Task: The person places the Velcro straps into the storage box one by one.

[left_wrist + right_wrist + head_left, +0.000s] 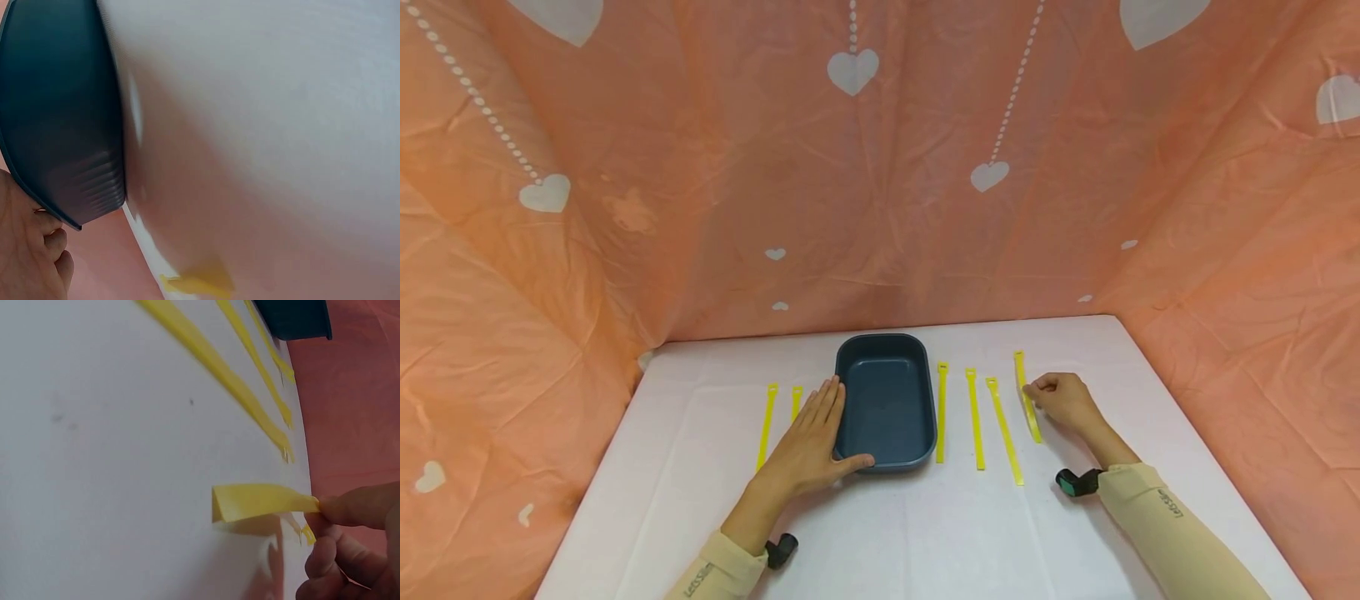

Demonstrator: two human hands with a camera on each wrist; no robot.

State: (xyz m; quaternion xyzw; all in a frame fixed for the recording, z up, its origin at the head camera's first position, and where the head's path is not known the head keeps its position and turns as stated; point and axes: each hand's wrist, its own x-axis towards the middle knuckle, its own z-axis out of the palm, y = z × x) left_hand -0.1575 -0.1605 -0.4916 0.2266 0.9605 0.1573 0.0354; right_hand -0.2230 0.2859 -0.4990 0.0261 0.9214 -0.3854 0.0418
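Observation:
A dark blue rectangular tray (886,408) stands on the table with nothing visible inside. My left hand (805,446) lies along its left side, fingers straight and together, the thumb reaching over the near rim. Between thumb and fingertips, my right hand (1066,403) pinches a yellow strap with a slotted head (1020,371), rightmost of the row. In the right wrist view that strap (256,501) is bent, its near end lifted from the cloth. Three similar yellow straps (974,421) lie between the tray and the right hand.
Two more yellow straps (767,427) lie left of the tray, one partly hidden by the left hand. White cloth (910,542) covers the table. Orange curtains with white hearts (880,208) hang behind and at both sides. Each wrist carries a small black camera (1078,482).

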